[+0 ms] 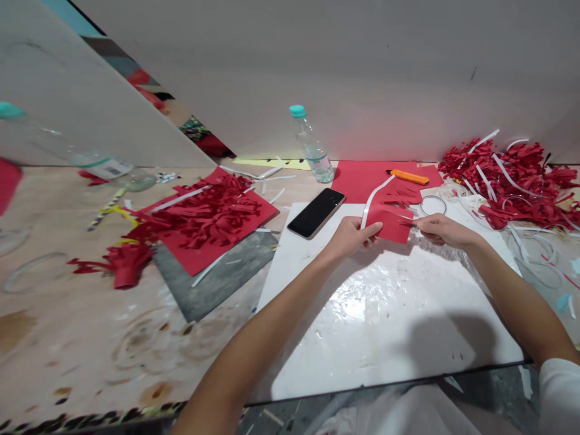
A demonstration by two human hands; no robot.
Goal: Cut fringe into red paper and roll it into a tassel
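Note:
My left hand [354, 235] pinches a small red paper sheet [393, 228] by its left edge, thumb on top. A white strip [372, 199] runs along that edge and curls up past the paper. Cuts split the sheet's far side into fringes. At its right side my right hand [437, 229] is closed around small scissors [406, 222]; thin blades reach over the paper, while the handles are hidden in the fingers. Both hands are above a white board [357, 326]. Behind them an orange utility knife [410, 176] lies on a larger red sheet [357, 181].
A black phone [317, 212] lies left of my hands, with a water bottle [313, 145] upright behind it. Fringed red paper piles [203, 217] rest on the left, and a heap [521, 175] with white strips on the right. A wall [385, 78] closes the back.

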